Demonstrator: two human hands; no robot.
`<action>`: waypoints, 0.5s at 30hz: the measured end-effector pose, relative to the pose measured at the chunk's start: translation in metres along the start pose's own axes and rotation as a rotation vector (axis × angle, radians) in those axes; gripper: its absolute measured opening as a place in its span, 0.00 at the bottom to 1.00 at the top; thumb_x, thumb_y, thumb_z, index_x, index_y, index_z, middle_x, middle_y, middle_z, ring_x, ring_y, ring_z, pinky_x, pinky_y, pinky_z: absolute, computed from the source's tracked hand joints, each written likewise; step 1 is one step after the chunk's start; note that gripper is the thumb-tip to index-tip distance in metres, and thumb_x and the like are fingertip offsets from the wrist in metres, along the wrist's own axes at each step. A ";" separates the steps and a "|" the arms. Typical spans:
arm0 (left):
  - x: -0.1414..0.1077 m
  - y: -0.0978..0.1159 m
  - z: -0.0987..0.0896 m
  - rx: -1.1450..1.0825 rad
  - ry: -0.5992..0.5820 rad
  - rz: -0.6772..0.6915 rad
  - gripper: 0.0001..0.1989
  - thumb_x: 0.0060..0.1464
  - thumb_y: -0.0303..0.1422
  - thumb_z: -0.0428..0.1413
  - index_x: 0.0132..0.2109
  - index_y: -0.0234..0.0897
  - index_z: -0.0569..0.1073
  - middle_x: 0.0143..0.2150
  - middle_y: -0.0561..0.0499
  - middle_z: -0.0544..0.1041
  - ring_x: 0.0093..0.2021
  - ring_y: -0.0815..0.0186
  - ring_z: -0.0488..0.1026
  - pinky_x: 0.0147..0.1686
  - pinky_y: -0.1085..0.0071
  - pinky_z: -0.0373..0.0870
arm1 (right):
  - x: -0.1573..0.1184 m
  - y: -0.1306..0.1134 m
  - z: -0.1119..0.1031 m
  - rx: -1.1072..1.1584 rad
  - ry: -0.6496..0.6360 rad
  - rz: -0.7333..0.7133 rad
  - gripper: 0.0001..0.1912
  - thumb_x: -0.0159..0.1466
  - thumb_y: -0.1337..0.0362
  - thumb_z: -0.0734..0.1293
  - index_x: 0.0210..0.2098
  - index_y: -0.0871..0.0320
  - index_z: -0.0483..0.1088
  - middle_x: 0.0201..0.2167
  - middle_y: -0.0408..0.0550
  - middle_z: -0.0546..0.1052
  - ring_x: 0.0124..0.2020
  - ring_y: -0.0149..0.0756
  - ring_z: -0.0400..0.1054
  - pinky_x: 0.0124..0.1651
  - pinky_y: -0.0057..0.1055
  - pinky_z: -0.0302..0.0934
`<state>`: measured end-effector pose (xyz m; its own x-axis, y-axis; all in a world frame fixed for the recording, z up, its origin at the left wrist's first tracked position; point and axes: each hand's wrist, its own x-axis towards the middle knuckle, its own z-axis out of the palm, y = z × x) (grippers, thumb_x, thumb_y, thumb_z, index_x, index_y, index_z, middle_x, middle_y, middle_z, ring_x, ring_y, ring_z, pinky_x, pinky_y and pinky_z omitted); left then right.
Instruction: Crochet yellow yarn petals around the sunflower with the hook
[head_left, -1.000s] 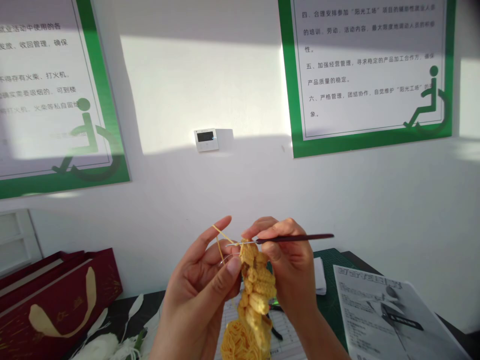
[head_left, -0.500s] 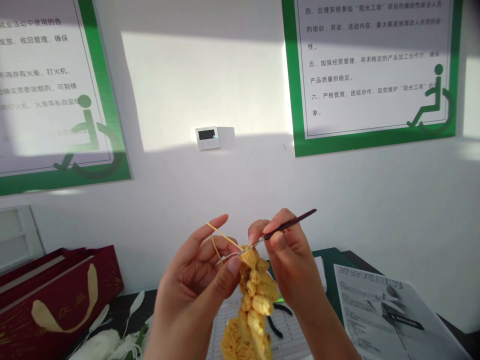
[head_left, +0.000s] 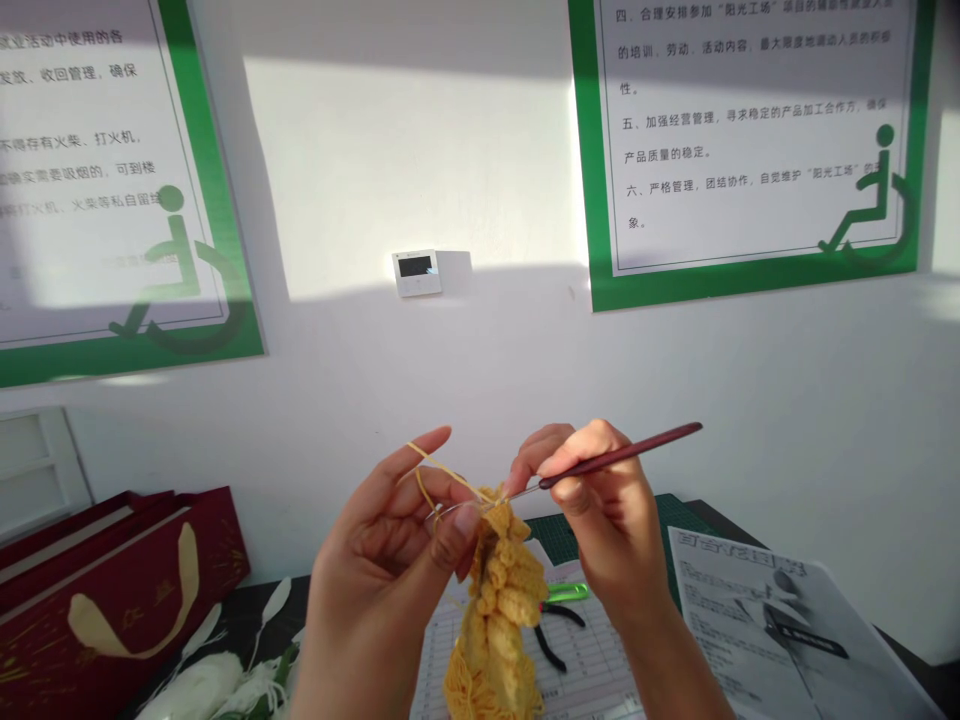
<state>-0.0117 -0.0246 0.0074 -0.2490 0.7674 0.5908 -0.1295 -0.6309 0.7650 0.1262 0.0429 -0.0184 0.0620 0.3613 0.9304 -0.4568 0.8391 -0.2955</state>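
Note:
Between thumb and fingers my left hand (head_left: pixel 405 540) pinches the top of a yellow crochet piece (head_left: pixel 506 590), which hangs down in bumpy lobes. Yellow yarn (head_left: pixel 448 468) runs over my raised left index finger to the top of the work. A thin wire-like strand sticks out left of the thumb. My right hand (head_left: pixel 604 490) grips a crochet hook (head_left: pixel 622 453) with a dark red handle, held like a pen. Its metal shaft points left into the top stitches, where the tip is hard to make out. Loose yellow yarn (head_left: pixel 466 685) shows at the lower left of the piece.
Black-handled pliers (head_left: pixel 551 650) and a green item (head_left: pixel 566 592) lie on a printed sheet (head_left: pixel 600 650). A green cutting mat (head_left: pixel 555 540) and a printed page (head_left: pixel 780 630) sit at right. Dark red gift bags (head_left: pixel 127 590) and white yarn (head_left: pixel 199 690) are at left.
My right hand and the crochet hook have shifted right, and the handle lies flatter with more of it showing. The crochet piece has turned slightly; my left hand stays nearly in place.

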 end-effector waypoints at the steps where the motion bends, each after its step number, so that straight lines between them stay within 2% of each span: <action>1: 0.001 0.000 0.000 -0.003 -0.004 0.004 0.23 0.51 0.26 0.70 0.54 0.40 0.80 0.29 0.53 0.79 0.25 0.70 0.72 0.25 0.76 0.71 | -0.001 -0.001 0.000 -0.039 0.004 -0.016 0.03 0.73 0.64 0.65 0.40 0.51 0.70 0.33 0.45 0.81 0.38 0.39 0.74 0.44 0.41 0.65; 5: 0.000 -0.001 0.001 -0.002 0.009 0.014 0.23 0.50 0.26 0.71 0.54 0.40 0.81 0.29 0.54 0.79 0.24 0.71 0.71 0.25 0.77 0.71 | -0.004 -0.006 -0.003 -0.228 -0.009 -0.121 0.05 0.71 0.68 0.64 0.41 0.51 0.69 0.34 0.44 0.81 0.38 0.40 0.73 0.46 0.45 0.64; 9: -0.001 -0.002 0.003 0.010 0.048 0.053 0.22 0.50 0.25 0.70 0.53 0.40 0.81 0.29 0.54 0.78 0.24 0.72 0.71 0.26 0.78 0.71 | -0.004 -0.013 -0.004 -0.489 -0.107 -0.269 0.13 0.66 0.76 0.62 0.40 0.50 0.67 0.37 0.42 0.83 0.39 0.39 0.75 0.53 0.50 0.59; 15: -0.003 -0.002 0.005 0.022 0.054 0.049 0.23 0.50 0.25 0.71 0.54 0.42 0.80 0.30 0.54 0.80 0.25 0.72 0.73 0.27 0.80 0.73 | -0.003 -0.019 0.000 -0.870 -0.193 -0.519 0.12 0.64 0.76 0.65 0.38 0.51 0.67 0.38 0.42 0.84 0.40 0.38 0.77 0.48 0.46 0.59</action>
<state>-0.0054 -0.0251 0.0050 -0.3059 0.7283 0.6132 -0.0949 -0.6642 0.7415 0.1348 0.0257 -0.0159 -0.1106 -0.1360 0.9845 0.3905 0.9050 0.1689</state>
